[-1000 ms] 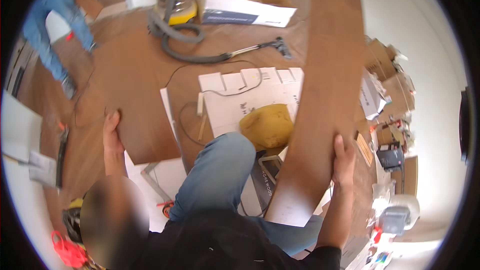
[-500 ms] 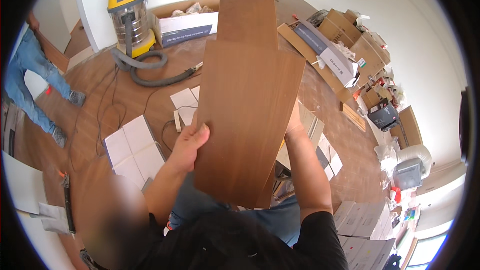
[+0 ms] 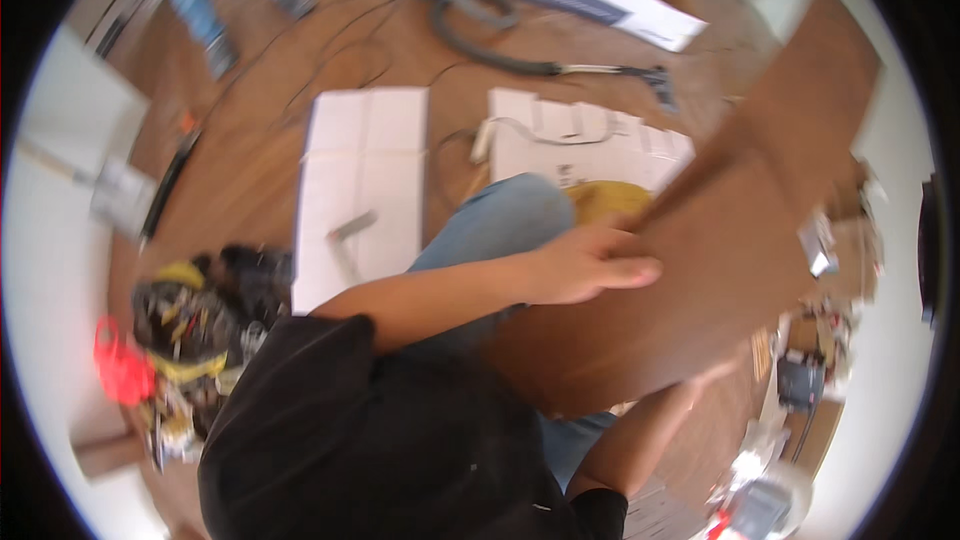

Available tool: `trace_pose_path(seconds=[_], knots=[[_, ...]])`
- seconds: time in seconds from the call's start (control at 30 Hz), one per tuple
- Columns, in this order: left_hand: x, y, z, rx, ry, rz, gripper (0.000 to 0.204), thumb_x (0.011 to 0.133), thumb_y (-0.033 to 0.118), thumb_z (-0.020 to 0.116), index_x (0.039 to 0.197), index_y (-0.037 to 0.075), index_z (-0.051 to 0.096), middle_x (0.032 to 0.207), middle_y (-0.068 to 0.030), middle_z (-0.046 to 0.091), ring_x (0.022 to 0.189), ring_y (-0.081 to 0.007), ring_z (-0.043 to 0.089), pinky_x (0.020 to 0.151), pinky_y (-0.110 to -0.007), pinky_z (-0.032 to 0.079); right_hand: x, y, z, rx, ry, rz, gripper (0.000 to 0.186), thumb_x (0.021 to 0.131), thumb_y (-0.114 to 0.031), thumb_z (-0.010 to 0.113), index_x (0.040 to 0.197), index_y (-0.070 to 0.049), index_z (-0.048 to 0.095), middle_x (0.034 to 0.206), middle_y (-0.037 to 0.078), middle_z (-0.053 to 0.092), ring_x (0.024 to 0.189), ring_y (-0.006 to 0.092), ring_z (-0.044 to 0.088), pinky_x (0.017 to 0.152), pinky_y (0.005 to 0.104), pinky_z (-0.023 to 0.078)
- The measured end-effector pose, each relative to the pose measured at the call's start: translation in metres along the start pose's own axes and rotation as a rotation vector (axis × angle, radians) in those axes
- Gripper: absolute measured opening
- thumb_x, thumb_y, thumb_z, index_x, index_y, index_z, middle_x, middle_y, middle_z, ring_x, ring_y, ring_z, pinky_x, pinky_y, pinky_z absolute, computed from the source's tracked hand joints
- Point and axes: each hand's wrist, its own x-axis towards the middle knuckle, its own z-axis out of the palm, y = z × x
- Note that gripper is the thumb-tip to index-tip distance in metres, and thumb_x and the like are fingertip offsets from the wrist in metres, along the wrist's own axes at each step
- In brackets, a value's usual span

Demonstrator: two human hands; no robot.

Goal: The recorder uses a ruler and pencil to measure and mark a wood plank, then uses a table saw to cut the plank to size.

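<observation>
A long brown wood flooring plank (image 3: 720,250) is tilted across the right of the view, its far end up at the upper right. My left hand (image 3: 590,262) grips its near left edge, thumb lying over the face. Against the lower right edge rests my right hand (image 3: 708,378), its fingers mostly hidden and blurred. Beside my bent knee, partly covered by the plank, is a yellow rounded thing (image 3: 605,202) whose kind I cannot make out. An L-shaped square (image 3: 350,235) lies on a long white carton (image 3: 365,155) to my left.
A flattened white carton (image 3: 590,155) lies ahead. Behind it are a vacuum hose (image 3: 470,48) and a long white box (image 3: 610,5). Cables cross the floor. A cluttered tool bag (image 3: 185,325) sits at left; a co-worker's legs (image 3: 190,0) stand far left. Cardboard (image 3: 850,260) piles along the right wall.
My view has turned, and the plank has swung from upright ahead of me to a slant toward the upper right. Both hands have stayed on it.
</observation>
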Motion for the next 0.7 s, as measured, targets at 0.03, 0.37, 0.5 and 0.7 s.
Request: trace_pose_path(seconds=[0.03, 0.37, 0.5, 0.7], knots=[[-0.004, 0.002, 0.004, 0.029, 0.021, 0.015, 0.046, 0.103, 0.044, 0.064, 0.120, 0.002, 0.071, 0.128, -0.0150, 0.053, 0.123, -0.0290, 0.053, 0.108, -0.041, 0.041, 0.011, -0.015, -0.003, 0.339, 0.076, 0.240, 0.081, 0.099, -0.068, 0.054, 0.145, -0.002, 0.056, 0.140, 0.019, 0.062, 0.115, 0.0325, 0.067, 0.096, 0.0418, 0.056], [-0.033, 0.024, -0.037, 0.409, 0.029, 0.201, 0.068, 0.101, 0.057, 0.060, 0.146, 0.007, 0.052, 0.150, -0.0301, 0.039, 0.138, -0.0529, 0.038, 0.116, -0.055, 0.035, 0.012, -0.074, 0.002, 0.447, 0.110, 0.508, 0.070, 0.107, -0.048, 0.049, 0.159, -0.002, 0.037, 0.166, 0.017, 0.035, 0.150, 0.0293, 0.035, 0.124, 0.0463, 0.029], [-0.097, 0.003, -0.193, 0.467, 0.685, 0.110, 0.045, 0.104, 0.041, 0.063, 0.136, 0.009, 0.064, 0.119, -0.0118, 0.072, 0.108, -0.0215, 0.068, 0.094, -0.038, 0.054, 0.011, -0.069, -0.028, 0.425, 0.277, 0.487, 0.061, 0.108, -0.041, 0.046, 0.153, 0.000, 0.046, 0.158, 0.017, 0.046, 0.144, 0.0299, 0.044, 0.121, 0.0451, 0.035], [-0.335, -0.160, -0.234, 1.005, 0.480, -1.356, 0.097, 0.099, 0.074, 0.049, 0.140, -0.014, 0.048, 0.132, -0.0378, 0.062, 0.124, -0.0479, 0.063, 0.105, -0.052, 0.051, 0.024, -0.035, -0.067, 0.466, 0.267, 0.365, 0.055, 0.105, -0.038, 0.053, 0.145, -0.001, 0.055, 0.148, 0.016, 0.057, 0.136, 0.0306, 0.052, 0.117, 0.0462, 0.040]])
